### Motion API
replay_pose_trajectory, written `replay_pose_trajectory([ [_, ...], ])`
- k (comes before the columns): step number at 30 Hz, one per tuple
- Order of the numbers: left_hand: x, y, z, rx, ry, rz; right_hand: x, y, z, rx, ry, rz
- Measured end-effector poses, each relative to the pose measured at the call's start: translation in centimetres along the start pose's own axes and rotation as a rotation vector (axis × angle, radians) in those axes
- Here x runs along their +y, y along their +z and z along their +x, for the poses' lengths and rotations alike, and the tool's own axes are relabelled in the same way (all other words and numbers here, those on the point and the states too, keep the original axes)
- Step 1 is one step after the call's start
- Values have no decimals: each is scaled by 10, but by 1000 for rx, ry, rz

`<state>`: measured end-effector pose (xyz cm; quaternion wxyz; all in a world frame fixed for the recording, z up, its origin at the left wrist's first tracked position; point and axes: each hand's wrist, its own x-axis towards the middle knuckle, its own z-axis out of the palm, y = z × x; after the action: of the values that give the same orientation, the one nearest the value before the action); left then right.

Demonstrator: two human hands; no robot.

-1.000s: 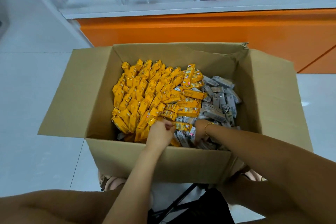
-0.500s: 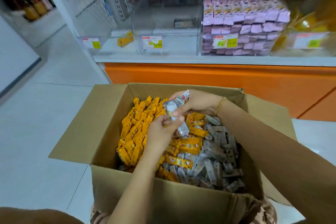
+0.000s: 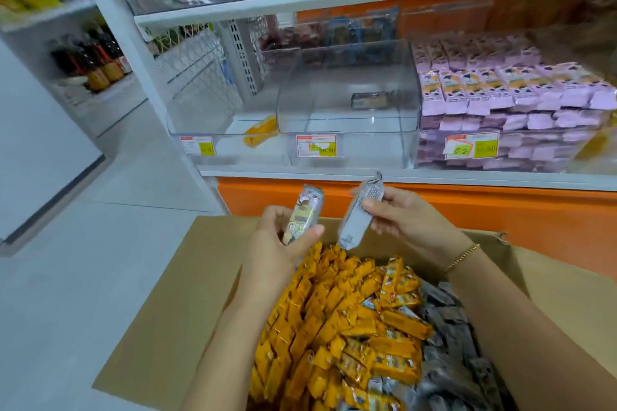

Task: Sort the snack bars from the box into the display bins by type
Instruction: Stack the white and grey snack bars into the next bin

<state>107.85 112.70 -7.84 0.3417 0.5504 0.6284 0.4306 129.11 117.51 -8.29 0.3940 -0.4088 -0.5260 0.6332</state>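
Above the cardboard box, the left hand grips one silver snack bar with its printed face out. The right hand pinches a second silver bar at mid-length, back side showing. Their likely home is the clear middle bin at 12 o'clock, where a lone grey bar lies. A fingertip hold on slick wrappers could let one slip back among the orange bars. The left bin at 11 o'clock, holding a single orange bar, is close enough to invite a mis-sort. The price tags and the wrapper print are too blurred to read.
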Motion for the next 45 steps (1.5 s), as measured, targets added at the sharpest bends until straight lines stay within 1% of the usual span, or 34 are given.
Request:
replay_pose_trajectory([
  [2, 0, 0, 15, -37, 34, -18, -2, 2, 9, 66, -21, -154],
  [3, 0, 0, 20, -64, 34, -18, -5, 4, 14, 77, -22, -175],
  [5, 1, 1, 27, -126, 0, -29, -9, 7, 21, 37, -13, -82],
  [6, 3, 0, 30, -160, -40, -103, -10, 6, 23, -3, -13, -2],
  [9, 11, -5, 37, -289, -235, -468, -13, 3, 21, -145, -23, 189],
  [10, 14, -8, 38, -346, -276, -546, -14, 1, 18, -188, -30, 208],
  [13, 25, -14, 36, -525, -306, -606, -25, -2, 8, -243, -20, 174],
  [15, 32, -17, 31, -563, -317, -648, -34, -2, 4, -233, -4, 156],
  [19, 45, -29, 16, -489, -321, -741, -57, 12, -5, -165, -49, 83],
  [22, 48, -36, 3, -404, -284, -722, -70, 28, -14, -132, -35, 21],
  [27, 52, -42, -27, -353, -201, -721, -85, 61, -22, -71, 19, -67],
  [29, 52, -46, -35, -306, -194, -731, -91, 76, -23, -52, 30, -134],
  [32, 52, -54, -34, -260, -199, -663, -95, 90, -19, 24, 28, -260],
  [35, 52, -57, -28, -258, -215, -599, -92, 98, -10, 104, -4, -364],
  [37, 51, -58, -21, -256, -226, -582, -88, 99, -3, 129, -34, -368],
  [39, 48, -60, -14, -265, -220, -557, -83, 98, 4, 120, -44, -308],
  [42, 45, -67, -1, -302, -235, -467, -79, 93, 7, 53, -65, -264],
  [44, 45, -73, 9, -338, -255, -389, -81, 86, 6, 25, -115, -261],
  [45, 47, -76, 15, -364, -267, -365, -83, 81, 5, 39, -150, -260],
])
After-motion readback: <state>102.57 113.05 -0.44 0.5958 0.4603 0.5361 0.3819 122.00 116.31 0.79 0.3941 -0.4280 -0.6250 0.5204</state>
